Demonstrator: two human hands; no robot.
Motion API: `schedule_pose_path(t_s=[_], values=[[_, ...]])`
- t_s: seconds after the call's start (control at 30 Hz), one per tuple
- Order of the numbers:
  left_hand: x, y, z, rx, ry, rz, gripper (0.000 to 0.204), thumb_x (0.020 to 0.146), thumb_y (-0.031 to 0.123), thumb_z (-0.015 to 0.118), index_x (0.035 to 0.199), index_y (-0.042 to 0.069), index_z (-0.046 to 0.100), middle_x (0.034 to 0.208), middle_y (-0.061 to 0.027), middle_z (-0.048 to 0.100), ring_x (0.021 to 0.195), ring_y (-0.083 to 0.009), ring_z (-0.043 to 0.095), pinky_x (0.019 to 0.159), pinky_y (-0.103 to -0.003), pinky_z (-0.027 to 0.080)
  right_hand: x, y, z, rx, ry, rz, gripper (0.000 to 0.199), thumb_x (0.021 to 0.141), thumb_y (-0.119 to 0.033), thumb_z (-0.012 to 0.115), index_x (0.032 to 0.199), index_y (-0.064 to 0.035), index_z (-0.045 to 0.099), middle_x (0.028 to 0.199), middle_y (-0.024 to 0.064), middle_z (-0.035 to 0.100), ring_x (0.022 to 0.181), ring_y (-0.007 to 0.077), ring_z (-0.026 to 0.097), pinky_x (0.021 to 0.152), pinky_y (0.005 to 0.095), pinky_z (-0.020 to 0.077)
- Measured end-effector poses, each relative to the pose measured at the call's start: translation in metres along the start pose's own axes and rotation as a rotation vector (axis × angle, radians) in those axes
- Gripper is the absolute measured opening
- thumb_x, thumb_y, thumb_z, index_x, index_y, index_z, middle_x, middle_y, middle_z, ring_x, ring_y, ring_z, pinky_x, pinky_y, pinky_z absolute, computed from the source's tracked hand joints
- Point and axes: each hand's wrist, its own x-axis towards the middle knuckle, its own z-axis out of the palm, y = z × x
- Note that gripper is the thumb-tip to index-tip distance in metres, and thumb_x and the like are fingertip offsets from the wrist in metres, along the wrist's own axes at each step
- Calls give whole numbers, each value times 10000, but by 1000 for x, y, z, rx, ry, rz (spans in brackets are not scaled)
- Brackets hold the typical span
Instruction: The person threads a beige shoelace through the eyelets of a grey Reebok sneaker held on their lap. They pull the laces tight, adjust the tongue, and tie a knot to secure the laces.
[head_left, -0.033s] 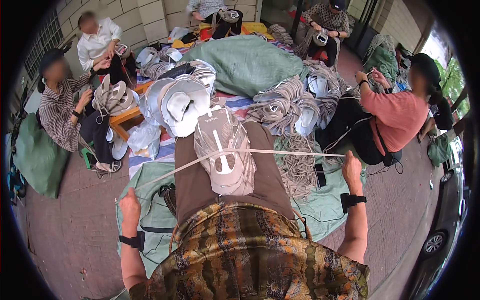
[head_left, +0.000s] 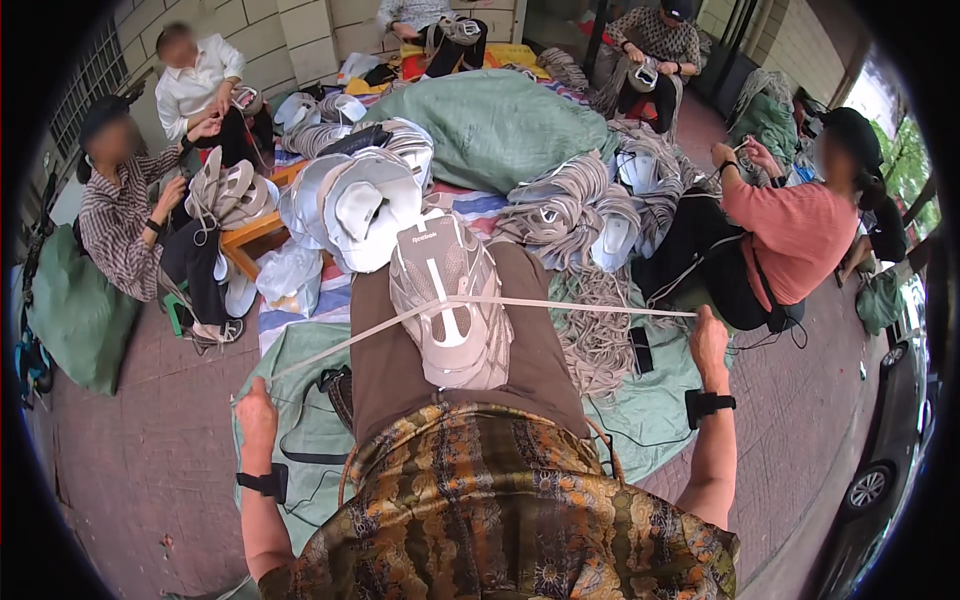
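Note:
A beige-grey shoe upper (head_left: 440, 320) lies over my brown-trousered lap, and what seem to be more uppers are layered beneath it. From its front eyelets a flat beige shoelace (head_left: 575, 305) stretches taut to both sides. My left hand (head_left: 257, 415) is closed around one end, low on the left. At about the upper's height on the right, my right hand (head_left: 708, 345) pinches the other end. Both hands are well apart from the upper, with a dark band on each wrist.
Ahead of my knees stand stacked white-lined uppers (head_left: 350, 215). A large green sack (head_left: 490, 130) lies behind them. Right of my lap are a heap of beige laces (head_left: 595, 345) and a dark phone (head_left: 641, 350). Several people sit around, one in a pink top (head_left: 785, 230) to the right.
My hands have moved very slightly farther apart, the right one outward and a little down. The lace stays taut and the upper has hardly moved.

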Motion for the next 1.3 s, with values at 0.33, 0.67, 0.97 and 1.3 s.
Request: schedule_pose_path(t_s=[0.33, 0.67, 0.97, 1.3], values=[[-115, -153, 7, 190, -58, -401, 200, 926, 144, 462, 890, 2, 598, 750, -268, 627, 717, -463, 616, 604, -545, 471, -66, 159, -28, -15, 1, 152, 244, 827, -31, 486, 1050, -36, 585, 798, 240, 619, 782, 421, 623, 657, 483, 457], [-235, -235, 5, 152, -118, -718, 165, 892, 123, 498, 938, 12, 611, 704, -229, 634, 664, -388, 644, 591, -473, 486, -119, 236, -54, -74, -79, 385, 257, 823, -57, 475, 1034, -14, 615, 806, 174, 648, 732, 322, 633, 646, 419, 477], [-250, -227, -5, 317, -67, -759, 170, 830, 90, 515, 933, 14, 627, 808, -248, 650, 785, -424, 639, 676, -496, 489, -178, 271, -80, -41, 15, 658, 274, 785, -70, 479, 1003, -10, 635, 703, 128, 626, 582, 219, 609, 540, 359, 478], [-274, -310, -36, 280, 80, -916, 189, 808, 115, 572, 935, 22, 677, 780, -200, 677, 676, -361, 665, 631, -441, 520, -179, 265, -58, 81, 104, 778, 250, 811, -58, 497, 1015, -19, 636, 688, 91, 624, 558, 176, 597, 503, 318, 500]])
